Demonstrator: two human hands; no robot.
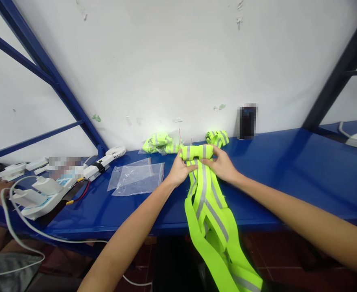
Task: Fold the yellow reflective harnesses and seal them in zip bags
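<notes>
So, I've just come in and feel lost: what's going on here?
A person's left grip and right grip hold yellow-green reflective strapping by its rolled-up end. The rest is loose, hanging over the edge of the blue table. Two clear bags lie to the left.

"How many yellow strap bundles (pixel 203 186) are held?"
"One, by left hand (pixel 178 169) and right hand (pixel 223 163) together."
"Beyond the hands?"
"One loose roll (pixel 221 138) past the right; past the left, bagged bundles (pixel 157 140), overlapping, two at least."
"And left of the left hand?"
"Two flat clear bags (pixel 140 179), one small fan (pixel 116 151), one power strip (pixel 35 211) with two big white plugs (pixel 47 185) on it."
</notes>
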